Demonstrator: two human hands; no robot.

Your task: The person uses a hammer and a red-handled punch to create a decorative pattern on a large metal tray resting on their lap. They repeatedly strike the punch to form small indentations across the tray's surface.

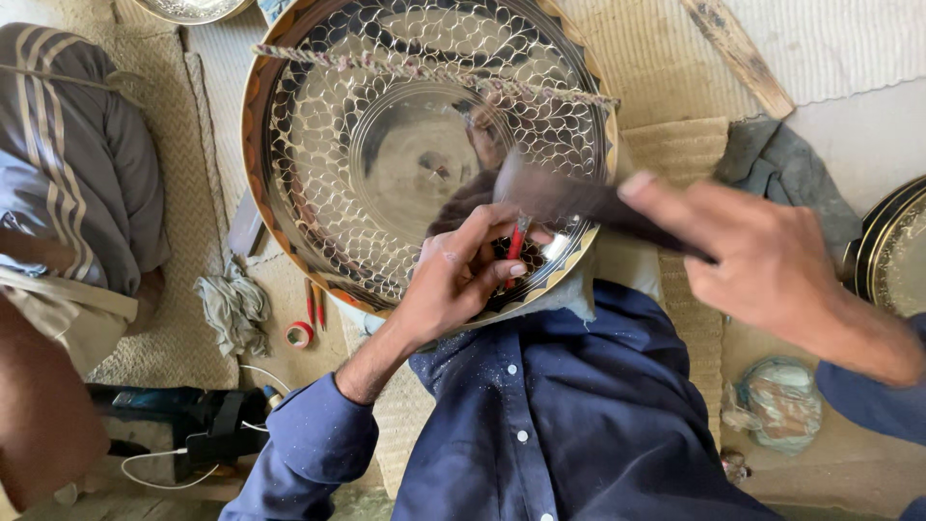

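Starting at the left, another person sits on the woven mat (183,318), only a grey striped trouser leg (77,145) in view. Beside it lie a crumpled rag (233,309), a small roll of red tape (299,335) and two red pencils (314,303); lower down I see a dark device with a white cable (164,463).

In the middle, the big round metal tray (424,145) leans against my lap, its polished face cut with a scale pattern, and a twisted cord (434,72) runs across it. My left hand (458,280) is closed around a thin red-handled punch (516,243), its tip set on the lower rim of the tray. I judge this to be the engraving step, with the pattern near the rim in hand.

My right hand (772,265) grips a dark hammer (579,198), blurred in mid-swing above the punch. The next blow calls for a square hit on the punch head and a steady left hand.

To the right lie a grey cloth (781,164), a wooden stick (738,53), another tray's edge (892,251) and a bundled bag (781,400) on the pale floor (868,125).
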